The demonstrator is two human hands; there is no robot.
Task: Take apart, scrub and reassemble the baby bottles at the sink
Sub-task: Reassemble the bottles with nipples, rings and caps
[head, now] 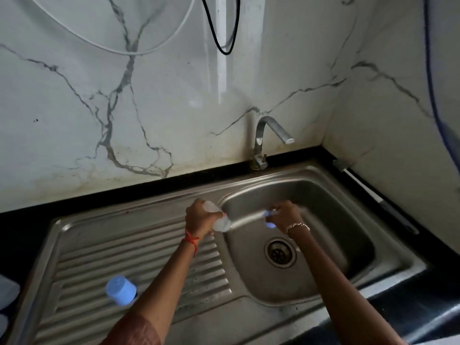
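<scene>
Head view: left hand fingers wrap bottle; right hand fingers grip brush.

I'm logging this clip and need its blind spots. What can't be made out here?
All in the head view:
- Brush: smeared by motion blur; its bristles cannot be read.
- Bottle: mostly covered by the left hand; whether the brush is inside is unclear.
- Brush handle: hidden in the right hand.
- Pale thing: cut off by the left edge.
</scene>
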